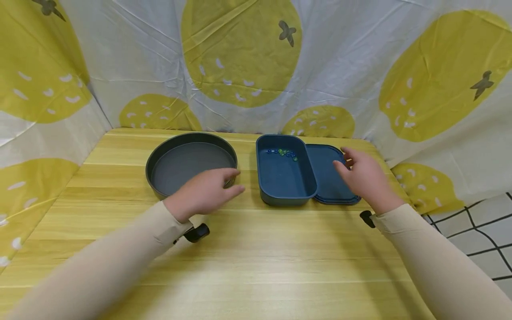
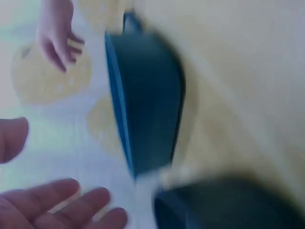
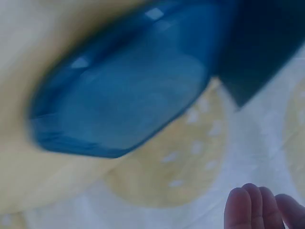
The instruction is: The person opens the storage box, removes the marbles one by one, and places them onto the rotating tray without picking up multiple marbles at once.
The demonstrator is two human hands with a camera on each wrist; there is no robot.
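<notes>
On the table, the round dark-grey pan looks stiff and fairly heavy, best held by opposite rims. The blue rectangular container to its right seems light, rigid plastic, gripped best by its long walls, with the thin lid beside it. The left hand and right hand hold nothing, fingers relaxed and open; the tiny beads in the container look hard and slippery.

I face a wooden table. Yellow-patterned white cloth hangs left, far and right; a black-lined white surface shows at right.
</notes>
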